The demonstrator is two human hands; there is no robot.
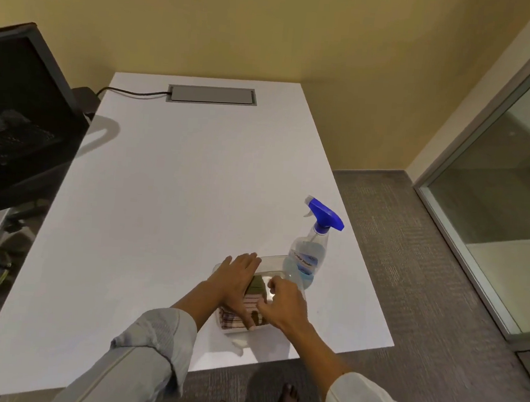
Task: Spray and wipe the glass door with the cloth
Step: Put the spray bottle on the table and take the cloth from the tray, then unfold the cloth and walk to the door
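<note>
A clear plastic box (272,262) sits near the front right of the white table (168,192), with folded striped cloths (250,300) inside. My left hand (239,278) lies flat over the box's left side, fingers spread and touching the cloths. My right hand (283,302) reaches in from the right, fingers curled and pinching at the cloths. A clear spray bottle (308,256) with a blue trigger head stands upright just behind and right of the box. The glass door (507,196) with its grey frame is at the far right.
A black office chair (17,121) stands at the table's left side. A grey cable box (212,95) with a black cord is set in the table's far end. Grey carpet (410,277) lies between table and door. Bare feet show below.
</note>
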